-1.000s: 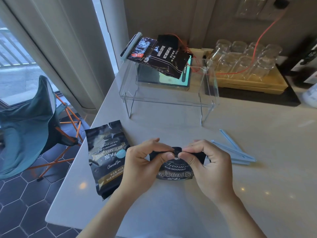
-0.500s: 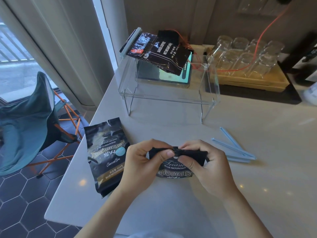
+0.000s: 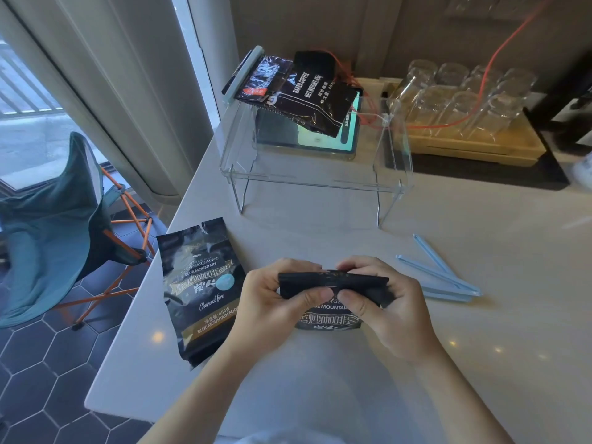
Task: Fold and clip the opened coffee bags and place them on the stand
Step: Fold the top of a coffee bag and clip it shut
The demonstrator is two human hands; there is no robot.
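Bare counter (image 3: pixel 320 241) between hands and stand (image 3: pixel 315 184); clips (image 3: pixel 445 277) right, flat bag (image 3: pixel 201 290) left; stand's right half seemingly free.

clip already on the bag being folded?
No: both hands pinch the folded bag bare; blue clips lie on the counter.

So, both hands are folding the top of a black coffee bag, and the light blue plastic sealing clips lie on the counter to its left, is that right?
Not quite: the head view shows the light blue plastic sealing clips on the counter to the right of the black coffee bag that both hands fold.
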